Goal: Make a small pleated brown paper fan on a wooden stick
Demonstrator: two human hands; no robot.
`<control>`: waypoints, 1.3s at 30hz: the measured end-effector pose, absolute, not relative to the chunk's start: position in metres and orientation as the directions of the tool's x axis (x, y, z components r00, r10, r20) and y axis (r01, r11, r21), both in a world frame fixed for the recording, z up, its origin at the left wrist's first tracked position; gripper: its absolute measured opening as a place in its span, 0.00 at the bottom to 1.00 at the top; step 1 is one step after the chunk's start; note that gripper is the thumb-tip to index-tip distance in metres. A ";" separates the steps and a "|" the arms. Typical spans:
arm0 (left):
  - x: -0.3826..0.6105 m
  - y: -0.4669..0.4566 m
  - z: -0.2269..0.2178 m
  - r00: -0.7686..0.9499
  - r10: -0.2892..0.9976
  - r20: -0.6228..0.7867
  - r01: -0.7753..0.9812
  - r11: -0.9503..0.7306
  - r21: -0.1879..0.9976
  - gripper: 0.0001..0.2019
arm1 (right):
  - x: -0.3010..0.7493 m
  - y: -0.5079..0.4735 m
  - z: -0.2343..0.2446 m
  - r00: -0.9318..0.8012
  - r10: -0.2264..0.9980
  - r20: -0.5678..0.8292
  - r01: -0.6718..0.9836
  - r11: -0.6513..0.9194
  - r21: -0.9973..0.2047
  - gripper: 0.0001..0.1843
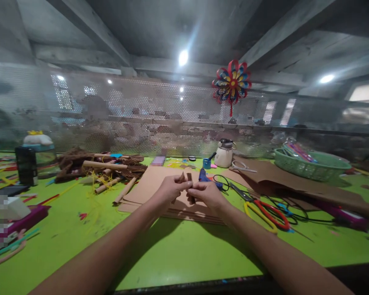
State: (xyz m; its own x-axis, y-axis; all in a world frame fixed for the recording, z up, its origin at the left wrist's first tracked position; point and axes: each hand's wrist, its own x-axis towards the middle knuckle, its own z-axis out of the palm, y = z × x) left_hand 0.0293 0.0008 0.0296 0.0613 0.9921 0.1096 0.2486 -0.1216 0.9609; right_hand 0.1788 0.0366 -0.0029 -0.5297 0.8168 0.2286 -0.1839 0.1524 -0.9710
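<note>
My left hand (169,189) and my right hand (208,194) meet above a stack of flat brown paper sheets (141,185). Between my right thumb and fingers is a narrow folded or rolled brown paper strip (190,178), held upright. My left fingers pinch a small brown paper piece (182,178); whether it joins the strip I cannot tell. Both hands are closed, their fingertips almost touching. Just behind my right hand lies a blue glue gun (204,176), partly hidden. Scissors with red and yellow handles (269,213) rest to the right of my right hand.
Left of the stack lie brown paper rolls (106,166) with yellow strands and crumpled brown paper. A black phone (26,166) stands at far left. A white jug (224,155), a blue jar (206,163) and a green basket (312,164) stand behind. Cables cross the right side.
</note>
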 end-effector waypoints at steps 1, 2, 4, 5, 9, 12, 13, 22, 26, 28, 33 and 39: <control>0.030 0.000 0.029 0.054 0.992 0.113 0.251 -0.123 0.960 0.15 | 0.178 0.035 -0.003 -0.535 0.814 0.226 -0.183 0.149 -0.972 0.16; 0.030 0.000 0.029 0.045 0.991 0.124 0.257 -0.131 0.957 0.14 | 0.178 0.034 -0.002 -0.538 0.813 0.221 -0.176 0.148 -0.973 0.16; 0.029 0.000 0.031 0.051 0.985 0.164 0.272 -0.172 0.947 0.13 | 0.180 0.034 0.000 -0.559 0.800 0.216 -0.123 0.177 -0.976 0.16; 0.029 0.000 0.032 0.060 0.979 0.194 0.279 -0.203 0.939 0.13 | 0.181 0.034 0.001 -0.573 0.790 0.216 -0.081 0.208 -0.975 0.16; 0.029 -0.003 0.034 0.081 0.959 0.270 0.307 -0.282 0.909 0.11 | 0.186 0.036 0.004 -0.598 0.765 0.240 0.041 0.328 -0.944 0.16; 0.033 -0.008 0.036 0.012 0.967 0.255 0.348 -0.243 0.905 0.11 | 0.186 0.038 0.000 -0.584 0.765 0.271 0.013 0.342 -0.939 0.16; 0.034 -0.009 0.036 -0.020 0.968 0.249 0.357 -0.225 0.906 0.11 | 0.185 0.038 -0.001 -0.571 0.771 0.282 -0.001 0.343 -0.940 0.16; 0.032 -0.005 0.032 -0.055 0.977 0.208 0.346 -0.177 0.921 0.10 | 0.180 0.033 -0.002 -0.485 0.835 0.259 -0.014 0.289 -0.957 0.15; 0.032 -0.004 0.032 -0.060 0.965 0.254 0.370 -0.214 0.904 0.09 | 0.179 0.034 -0.002 -0.431 0.858 0.278 -0.012 0.302 -0.953 0.15; 0.032 -0.005 0.033 -0.059 0.969 0.241 0.362 -0.204 0.910 0.09 | 0.179 0.035 -0.003 -0.388 0.876 0.286 -0.015 0.304 -0.953 0.14; 0.024 -0.003 0.031 -0.042 0.980 0.195 0.335 -0.170 0.927 0.10 | 0.177 0.035 -0.004 -0.296 0.908 0.298 -0.018 0.306 -0.952 0.14; 0.024 0.001 0.024 -0.013 0.984 0.178 0.310 -0.166 0.936 0.12 | 0.173 0.030 -0.003 -0.252 0.920 0.301 0.077 0.329 -0.941 0.13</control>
State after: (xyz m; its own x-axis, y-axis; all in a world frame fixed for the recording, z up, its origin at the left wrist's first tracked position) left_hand 0.0237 0.0015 0.0235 -0.0127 0.9839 0.1784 0.3103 -0.1658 0.9361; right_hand 0.1735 0.0297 -0.0030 -0.2524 0.9197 0.3008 0.0769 0.3289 -0.9412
